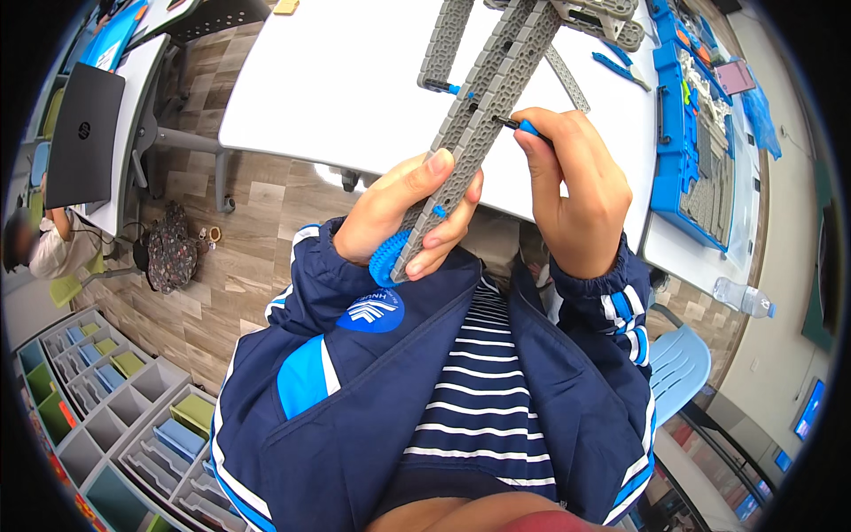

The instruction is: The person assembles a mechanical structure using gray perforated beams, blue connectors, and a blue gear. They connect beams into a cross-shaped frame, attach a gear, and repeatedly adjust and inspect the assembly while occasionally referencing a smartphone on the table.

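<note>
My left hand [386,208] is wrapped round the lower end of a grey perforated beam frame [483,115], built from long parallel beams and raised above the table edge. A blue gear [387,257] sits at the frame's bottom end, by my left fingers. One blue pin [439,211] shows low on the frame and a blue connector [456,90] higher up. Between thumb and fingers, my right hand [581,195] pinches a black shaft with a blue collar [529,129]. The shaft's tip meets the beam's right side at a hole; how deep it goes I cannot tell.
On the white table [319,89] lie a loose grey beam [567,78] and a blue-handled hand tool [618,69]. To the right is a blue parts case [663,168], with a water bottle [743,297] nearer. A dark laptop [84,133] and a seated person are at left.
</note>
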Demonstrator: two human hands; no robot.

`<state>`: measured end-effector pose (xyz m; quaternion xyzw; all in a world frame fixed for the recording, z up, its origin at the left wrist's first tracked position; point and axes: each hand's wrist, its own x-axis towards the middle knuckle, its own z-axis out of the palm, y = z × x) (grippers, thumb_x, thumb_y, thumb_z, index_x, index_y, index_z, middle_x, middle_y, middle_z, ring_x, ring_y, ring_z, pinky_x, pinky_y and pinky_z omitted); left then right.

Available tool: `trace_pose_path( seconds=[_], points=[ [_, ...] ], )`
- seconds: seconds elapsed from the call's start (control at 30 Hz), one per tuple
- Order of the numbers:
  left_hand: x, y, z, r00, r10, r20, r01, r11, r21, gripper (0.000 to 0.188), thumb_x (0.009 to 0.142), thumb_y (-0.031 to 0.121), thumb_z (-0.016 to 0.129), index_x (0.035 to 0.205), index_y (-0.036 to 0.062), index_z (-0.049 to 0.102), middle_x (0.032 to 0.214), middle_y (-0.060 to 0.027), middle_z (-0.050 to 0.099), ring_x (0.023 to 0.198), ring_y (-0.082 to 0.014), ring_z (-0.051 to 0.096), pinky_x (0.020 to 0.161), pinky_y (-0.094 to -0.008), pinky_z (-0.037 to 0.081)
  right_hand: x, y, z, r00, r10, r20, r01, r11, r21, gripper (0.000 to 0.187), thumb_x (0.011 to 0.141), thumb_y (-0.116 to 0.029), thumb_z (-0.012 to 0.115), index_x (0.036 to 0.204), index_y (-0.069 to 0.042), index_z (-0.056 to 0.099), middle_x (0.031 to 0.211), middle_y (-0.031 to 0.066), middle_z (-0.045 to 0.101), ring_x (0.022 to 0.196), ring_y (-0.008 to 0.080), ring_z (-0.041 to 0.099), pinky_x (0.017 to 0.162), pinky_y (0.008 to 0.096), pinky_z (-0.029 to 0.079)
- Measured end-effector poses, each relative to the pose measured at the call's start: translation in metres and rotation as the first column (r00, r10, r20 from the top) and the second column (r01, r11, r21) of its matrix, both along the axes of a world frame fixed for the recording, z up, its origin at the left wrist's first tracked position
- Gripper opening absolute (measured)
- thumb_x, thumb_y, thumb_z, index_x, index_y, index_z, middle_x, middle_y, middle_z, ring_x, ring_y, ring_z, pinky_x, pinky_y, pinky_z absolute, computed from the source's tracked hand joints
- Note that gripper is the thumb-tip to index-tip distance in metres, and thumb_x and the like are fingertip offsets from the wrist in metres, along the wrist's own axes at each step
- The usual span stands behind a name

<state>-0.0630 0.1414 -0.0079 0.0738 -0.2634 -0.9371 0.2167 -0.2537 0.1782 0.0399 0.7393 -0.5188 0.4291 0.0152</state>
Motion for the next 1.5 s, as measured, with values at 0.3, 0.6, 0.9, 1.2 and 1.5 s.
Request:
trace_pose_path(
  seconds=[0.3, 0.6, 0.9, 1.2, 1.5],
  points=[
    [0.000, 0.001, 0.002, 0.999, -0.015, 0.028, 0.016, 0.999, -0.032, 0.048, 0.107, 0.045, 0.036, 0.106, -0.0018, 0.049, 0.056, -0.0070, 0.047, 0.036, -0.0145, 0.048, 0.034, -0.0242, 0.042, -0.004, 0.004, 0.001, 0.999, -0.045, -0.005, 0.045, 0.999, 0.008, 0.019, 0.082, 0.004, 0.071, 0.099, 0.000, 0.062, 0.079, 0.0115, 0.058, 0.064, 0.0277, 0.060, 0.055, 0.0355, 0.047],
    [-0.005, 0.007, 0.006, 0.988, 0.017, 0.152, -0.003, 0.996, -0.089, 0.049, 0.106, 0.045, 0.037, 0.104, -0.0027, 0.049, 0.055, -0.0066, 0.046, 0.034, -0.0136, 0.045, 0.032, -0.0251, 0.040, -0.005, 0.011, -0.003, 0.996, -0.045, -0.080, 0.044, 0.999, -0.012, 0.026, 0.077, 0.008, 0.071, 0.100, 0.002, 0.062, 0.079, 0.0118, 0.058, 0.064, 0.0279, 0.061, 0.055, 0.0352, 0.049],
    [-0.014, 0.007, 0.005, 0.960, 0.037, 0.278, 0.027, 0.975, -0.222, 0.041, 0.105, 0.041, 0.043, 0.105, 0.0005, 0.050, 0.059, -0.0069, 0.049, 0.037, -0.0123, 0.046, 0.038, -0.0229, 0.039, -0.006, 0.017, -0.008, 0.978, -0.141, -0.155, 0.151, 0.987, 0.056, 0.021, 0.080, 0.004, 0.070, 0.100, 0.001, 0.062, 0.079, 0.0119, 0.059, 0.065, 0.0280, 0.063, 0.055, 0.0353, 0.050],
    [-0.016, 0.005, 0.008, 0.943, 0.071, 0.324, 0.008, 0.972, -0.236, 0.042, 0.105, 0.042, 0.043, 0.104, 0.0003, 0.051, 0.061, -0.0068, 0.050, 0.038, -0.0117, 0.046, 0.038, -0.0229, 0.039, -0.013, 0.012, -0.014, 0.983, -0.175, 0.051, 0.179, 0.980, -0.083, 0.019, 0.085, -0.003, 0.073, 0.101, 0.000, 0.064, 0.087, 0.0124, 0.070, 0.067, 0.0268, 0.067, 0.059, 0.0334, 0.052],
    [-0.021, 0.009, 0.006, 0.924, 0.145, 0.353, -0.033, 0.952, -0.304, 0.041, 0.105, 0.040, 0.044, 0.103, 0.0003, 0.050, 0.061, -0.0069, 0.051, 0.038, -0.0112, 0.046, 0.039, -0.0223, 0.040, -0.024, 0.014, 0.004, 0.961, -0.208, -0.182, 0.210, 0.978, -0.008, 0.023, 0.092, 0.003, 0.062, 0.112, -0.003, 0.069, 0.082, 0.0066, 0.060, 0.075, 0.0175, 0.054, 0.068, 0.0285, 0.045]
  ],
)
